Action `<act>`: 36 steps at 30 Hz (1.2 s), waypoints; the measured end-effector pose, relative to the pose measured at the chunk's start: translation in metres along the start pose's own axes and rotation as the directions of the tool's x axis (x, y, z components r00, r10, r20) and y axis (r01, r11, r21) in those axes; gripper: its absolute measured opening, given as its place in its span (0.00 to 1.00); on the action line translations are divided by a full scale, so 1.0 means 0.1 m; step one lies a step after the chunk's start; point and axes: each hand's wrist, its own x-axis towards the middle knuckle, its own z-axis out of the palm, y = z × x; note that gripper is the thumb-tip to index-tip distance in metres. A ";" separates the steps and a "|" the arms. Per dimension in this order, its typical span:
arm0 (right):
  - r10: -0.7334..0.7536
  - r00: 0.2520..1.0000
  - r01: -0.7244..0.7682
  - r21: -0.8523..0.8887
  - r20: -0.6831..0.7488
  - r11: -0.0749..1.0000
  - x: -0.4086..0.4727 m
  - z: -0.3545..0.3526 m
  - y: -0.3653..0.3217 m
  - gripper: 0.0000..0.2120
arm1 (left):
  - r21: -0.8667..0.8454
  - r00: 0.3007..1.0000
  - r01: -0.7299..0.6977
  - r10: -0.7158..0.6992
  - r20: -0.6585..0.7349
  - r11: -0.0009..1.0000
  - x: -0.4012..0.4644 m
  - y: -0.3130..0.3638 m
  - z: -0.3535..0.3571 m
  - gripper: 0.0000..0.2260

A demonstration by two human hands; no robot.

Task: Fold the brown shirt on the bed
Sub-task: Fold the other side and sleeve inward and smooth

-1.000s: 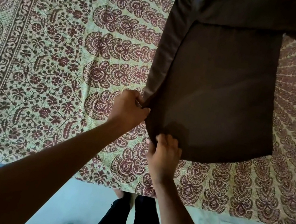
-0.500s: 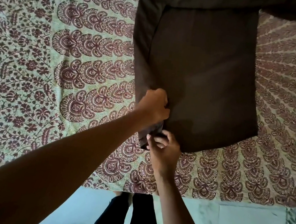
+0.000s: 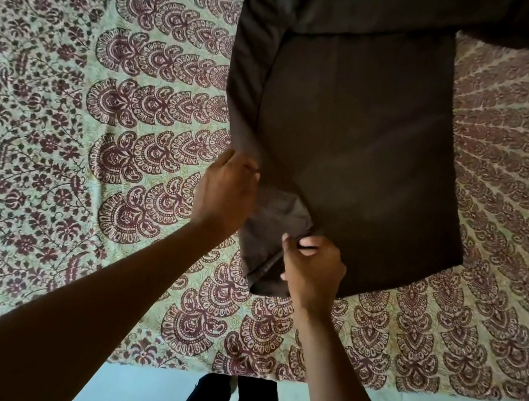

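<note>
Both hands worked the near corner of the brown shirt on the bed.

The brown shirt (image 3: 350, 151) lay flat on the patterned bedspread (image 3: 92, 138), its left side folded inward. The left hand (image 3: 226, 191) rested at that folded edge, fingers curled against the cloth; whether it gripped, I couldn't tell. Just right of it, the right hand (image 3: 312, 270) pinched the hem corner.

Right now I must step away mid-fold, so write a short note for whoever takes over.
Left hand grips the shirt's left edge. Right hand pinches the near left corner of the hem.
The brown shirt lies flat on the patterned bedsheet, near the bed's edge.
Done: a strip along the left side is turned in.
Left: finish that corner, fold the right side, then fold up.
</note>
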 end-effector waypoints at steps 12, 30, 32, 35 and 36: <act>-0.061 0.995 0.058 0.049 0.083 0.997 0.27 0.06 -0.29 0.18 | 0.124 0.981 -0.070 0.045 0.190 0.990 0.13 -0.35 -0.11 0.31; -0.107 0.983 0.087 0.135 0.152 0.987 -0.01 0.23 0.06 0.09 | 0.226 0.928 -0.353 0.310 0.205 0.908 0.22 -0.53 0.01 0.22; -0.091 0.983 0.054 0.222 0.158 0.974 -0.02 0.18 0.05 0.13 | 0.211 0.941 -0.315 0.277 0.193 0.925 0.07 -0.54 -0.01 0.21; -0.123 0.967 0.051 0.304 0.224 0.951 -0.02 0.10 -0.01 0.12 | 0.064 0.974 -0.217 0.211 0.083 0.974 -0.20 -0.48 -0.06 0.19; -0.134 0.960 0.048 0.327 0.247 0.944 -0.03 0.08 -0.04 0.10 | -0.010 0.978 -0.206 0.206 0.037 0.979 -0.32 -0.45 -0.10 0.19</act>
